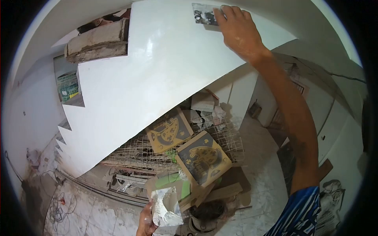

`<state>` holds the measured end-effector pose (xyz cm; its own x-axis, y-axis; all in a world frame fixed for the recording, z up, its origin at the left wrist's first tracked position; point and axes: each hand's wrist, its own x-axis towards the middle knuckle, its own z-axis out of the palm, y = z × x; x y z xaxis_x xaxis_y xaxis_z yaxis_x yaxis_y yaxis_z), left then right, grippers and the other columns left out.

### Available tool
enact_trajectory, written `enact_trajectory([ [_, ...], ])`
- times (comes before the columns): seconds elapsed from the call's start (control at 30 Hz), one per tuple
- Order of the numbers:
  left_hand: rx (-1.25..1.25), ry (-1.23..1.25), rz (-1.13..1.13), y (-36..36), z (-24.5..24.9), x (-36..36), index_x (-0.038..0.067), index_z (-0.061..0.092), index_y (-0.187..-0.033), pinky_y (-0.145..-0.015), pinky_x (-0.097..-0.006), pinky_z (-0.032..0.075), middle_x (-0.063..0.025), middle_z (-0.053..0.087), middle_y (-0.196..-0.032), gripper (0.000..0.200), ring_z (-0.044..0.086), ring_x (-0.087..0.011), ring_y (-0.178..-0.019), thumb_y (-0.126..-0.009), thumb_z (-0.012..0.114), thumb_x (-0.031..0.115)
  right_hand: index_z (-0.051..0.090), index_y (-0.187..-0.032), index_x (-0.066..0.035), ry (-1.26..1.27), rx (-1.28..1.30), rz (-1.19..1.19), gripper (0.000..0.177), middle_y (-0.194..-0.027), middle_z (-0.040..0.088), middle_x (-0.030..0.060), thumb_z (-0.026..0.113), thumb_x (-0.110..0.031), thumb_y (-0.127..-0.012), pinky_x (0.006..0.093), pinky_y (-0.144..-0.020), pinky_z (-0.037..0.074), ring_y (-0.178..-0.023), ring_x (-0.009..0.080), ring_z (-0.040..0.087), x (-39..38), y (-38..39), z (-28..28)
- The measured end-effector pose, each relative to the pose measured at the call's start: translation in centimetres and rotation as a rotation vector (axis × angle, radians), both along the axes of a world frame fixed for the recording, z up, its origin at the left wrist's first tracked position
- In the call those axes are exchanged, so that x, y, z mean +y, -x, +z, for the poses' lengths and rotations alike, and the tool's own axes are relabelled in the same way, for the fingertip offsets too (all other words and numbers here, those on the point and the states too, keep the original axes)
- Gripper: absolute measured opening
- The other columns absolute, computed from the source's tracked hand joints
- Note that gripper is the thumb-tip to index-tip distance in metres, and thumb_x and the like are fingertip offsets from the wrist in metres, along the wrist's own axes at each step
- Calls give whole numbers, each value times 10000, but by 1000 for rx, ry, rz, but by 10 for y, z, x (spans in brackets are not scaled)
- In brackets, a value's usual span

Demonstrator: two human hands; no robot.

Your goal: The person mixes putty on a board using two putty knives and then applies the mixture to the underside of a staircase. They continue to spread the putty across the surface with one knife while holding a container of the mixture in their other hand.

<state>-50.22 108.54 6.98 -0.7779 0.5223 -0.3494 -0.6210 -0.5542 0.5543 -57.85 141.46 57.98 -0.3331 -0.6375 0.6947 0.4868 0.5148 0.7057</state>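
Observation:
My right hand [241, 33] is raised at the top, fingers closed on a flat metal putty knife [202, 15] smeared with white. The blade lies against the smooth white side panel of a staircase [138, 90], near its upper edge. Low in the view, my left hand [146, 221] grips the left edge of a flat plate [179, 218] loaded with white putty [163, 212]. Part of that hand is cut off by the bottom of the view, and the plate hides some of its fingers.
Two printed pizza boxes [204, 157] lie on wire mesh [136, 151] beneath the panel, among boards and scraps. A dusty block [98, 39] rests on an upper step. Tangled wire [63, 210] is on the tiled floor at left. A dark round container [202, 224] stands below.

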Motion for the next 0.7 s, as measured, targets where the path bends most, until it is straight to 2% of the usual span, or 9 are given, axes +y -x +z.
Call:
enact_trajectory([
  [0.1, -21, -64, 10, 1, 3, -7, 1, 485, -1392, -880, -446, 601, -165, 660, -1237, 540, 703, -301, -1035, -987, 519, 356, 512, -1335, 104, 200, -159, -73, 439, -1227, 555, 261, 502, 20, -904, 479, -1033, 404, -1170, 361, 520, -26, -4, 7],
  [0.2, 6, -29, 21, 5, 4, -9, -5, 473, -1404, -903, -445, 593, -177, 643, -1268, 552, 690, -308, -1072, -990, 509, 358, 526, -1316, 100, 174, -130, -93, 430, -1196, 567, 254, 515, 16, -894, 466, -1012, 415, -1145, 349, 528, -27, 3, 6],
  [0.3, -48, -47, 30, 8, 17, -10, -15, 510, -1348, -764, -377, 637, -138, 694, -1152, 475, 735, -247, -916, -1019, 489, 327, 527, -1312, 99, 181, -123, -123, 424, -1212, 564, 243, 514, 12, -898, 463, -1033, 405, -1162, 348, 523, -30, 8, 1],
  [0.4, -34, -49, 23, 13, 22, -11, -21, 503, -1357, -768, -374, 636, -143, 692, -1163, 488, 735, -245, -927, -1019, 485, 332, 510, -1337, 93, 256, -139, -148, 433, -1259, 553, 238, 511, -2, -914, 466, -1066, 386, -1212, 351, 507, -37, 9, -14],
  [0.5, -24, -7, -6, 20, 14, -19, -27, 497, -1363, -777, -375, 635, -151, 689, -1173, 499, 734, -249, -940, -1021, 477, 336, 633, -1202, -43, -119, 102, 18, 372, -1029, 600, 77, 611, -117, -838, 409, -870, 445, -985, 234, 572, -8, 27, -44],
  [0.53, -7, -5, -21, 22, 11, -21, -23, 481, -1383, -826, -396, 618, -160, 668, -1215, 513, 714, -270, -995, -1020, 473, 339, 632, -1231, -61, -194, 164, 56, 402, -1020, 584, 66, 617, -134, -836, 418, -849, 432, -987, 225, 550, -7, 31, -57],
  [0.6, 29, -3, -45, 25, 8, -24, -16, 448, -1423, -923, -439, 584, -177, 626, -1298, 543, 674, -311, -1105, -1018, 465, 346, 621, -1270, -51, -82, 63, 18, 435, -1090, 583, 90, 609, -145, -845, 449, -875, 430, -1048, 245, 534, -13, 31, -93],
  [0.7, 5, -70, -21, 24, 19, -23, -18, 452, -1419, -928, -439, 582, -182, 627, -1293, 540, 674, -313, -1105, -1019, 463, 345, 589, -1333, -27, -11, -64, -104, 490, -1210, 561, 143, 598, -164, -862, 498, -923, 417, -1138, 291, 498, -31, 17, -145],
])
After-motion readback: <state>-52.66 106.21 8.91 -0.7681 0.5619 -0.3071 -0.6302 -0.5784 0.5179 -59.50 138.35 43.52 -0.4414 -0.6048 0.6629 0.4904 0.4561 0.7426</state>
